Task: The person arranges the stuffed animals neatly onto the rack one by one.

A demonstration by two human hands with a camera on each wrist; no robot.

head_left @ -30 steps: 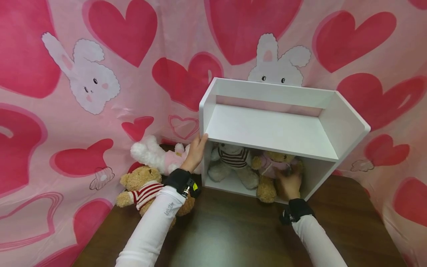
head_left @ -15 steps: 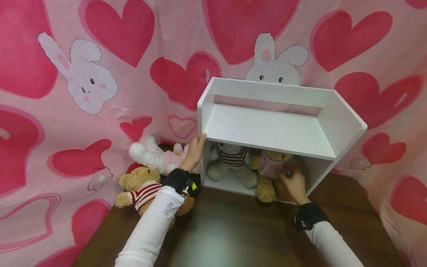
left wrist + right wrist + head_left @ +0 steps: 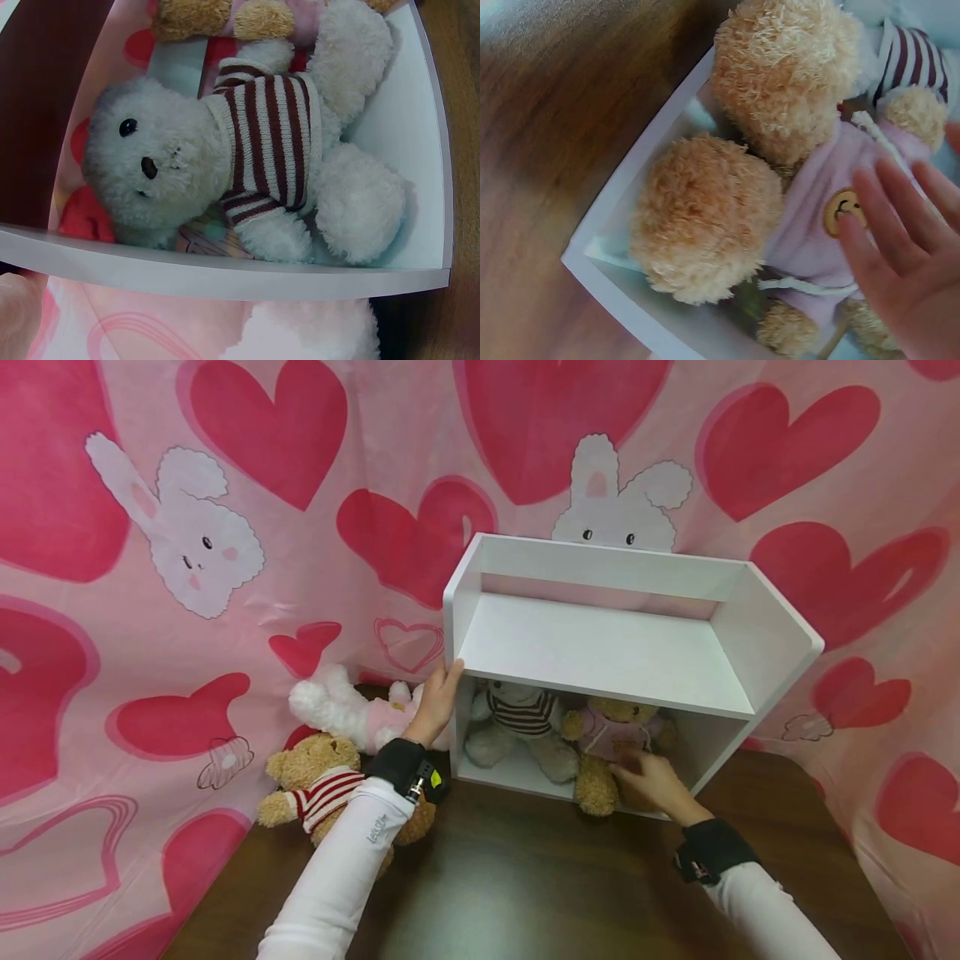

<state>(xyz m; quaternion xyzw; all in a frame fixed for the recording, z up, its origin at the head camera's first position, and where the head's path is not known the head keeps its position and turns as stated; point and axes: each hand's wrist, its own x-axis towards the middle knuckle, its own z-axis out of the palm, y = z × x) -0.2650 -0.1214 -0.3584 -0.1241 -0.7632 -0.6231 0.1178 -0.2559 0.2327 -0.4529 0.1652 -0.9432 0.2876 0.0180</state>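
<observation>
My left hand point(image 3: 435, 706) rests with fairly straight fingers against the left side panel of a white shelf unit point(image 3: 592, 647). In the right wrist view my right hand point(image 3: 911, 262) has its fingers spread before a tan teddy bear point(image 3: 810, 210) in a pink hoodie with a smiley patch; whether they touch is unclear. That bear sits at the right of the lower compartment, its legs toward the front edge. Beside it sits a whitish teddy bear point(image 3: 270, 142) in a brown-striped sweater, its head partly hidden by the upper board in the head view.
Left of the unit lie a tan teddy bear point(image 3: 318, 772) in a red-striped sweater and a white plush toy point(image 3: 337, 706) in pink, partly behind my left arm. A brown wooden table point(image 3: 510, 877) lies beneath. A heart-printed cloth point(image 3: 300, 560) hangs behind.
My right hand has drawn back from the right side of the pink-hoodie bear, toward the front, uncovering its arm and side. The left hand stays on the side panel.
</observation>
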